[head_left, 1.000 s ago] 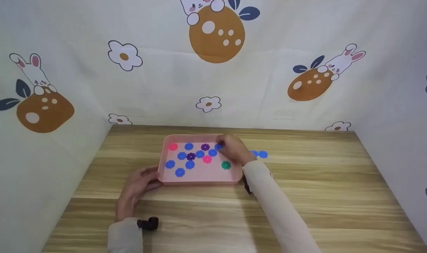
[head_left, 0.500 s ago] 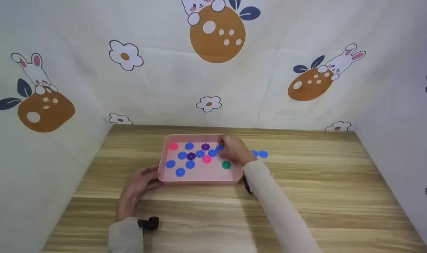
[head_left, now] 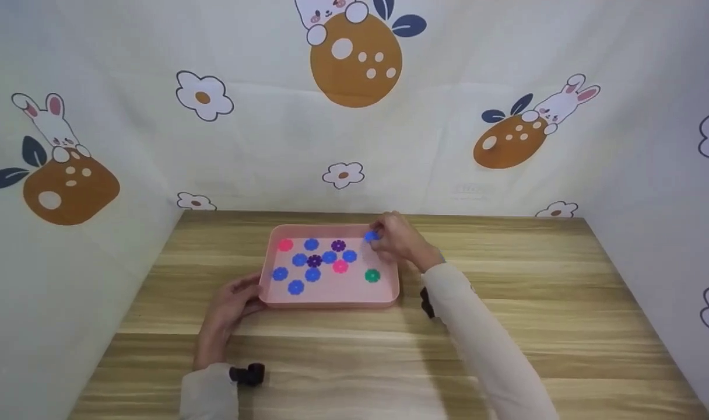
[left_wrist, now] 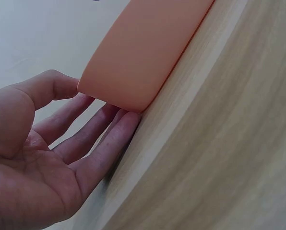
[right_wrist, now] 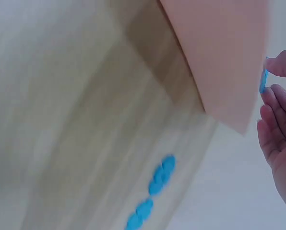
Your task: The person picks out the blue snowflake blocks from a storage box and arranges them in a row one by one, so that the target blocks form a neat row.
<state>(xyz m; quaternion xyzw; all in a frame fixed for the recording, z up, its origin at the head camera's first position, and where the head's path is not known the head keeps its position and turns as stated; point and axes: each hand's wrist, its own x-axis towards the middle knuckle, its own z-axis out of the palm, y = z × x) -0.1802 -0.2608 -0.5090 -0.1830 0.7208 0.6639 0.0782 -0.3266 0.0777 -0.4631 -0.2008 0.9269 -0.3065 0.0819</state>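
Observation:
A shallow pink tray (head_left: 331, 304) sits on the table, holding several flower-shaped plastic discs in blue, purple, pink and one green disc (head_left: 372, 275). At its near left corner my left hand (head_left: 233, 304) rests loosely against the outside. The left wrist view shows those fingertips (left_wrist: 131, 117) at the tray wall (left_wrist: 128, 57), with the thumb touching the rim. My right hand (head_left: 402, 238) pinches a blue flower disc (head_left: 370, 236) between thumb and fingers, over the tray's far right corner. Seen edge-on in the right wrist view, this blue disc (right_wrist: 263, 80) is beside the tray's rim.
Several blue flower discs (right_wrist: 161, 175) lie in a row on the table, right of the tray; in the head view my right wrist mostly covers them. Printed curtains (head_left: 261, 140) enclose the wooden table (head_left: 331, 361) at the back and both sides.
My right hand has lifted a blue disc from the tray floor and moved slightly right and back towards the far corner. The left hand stays by the tray.

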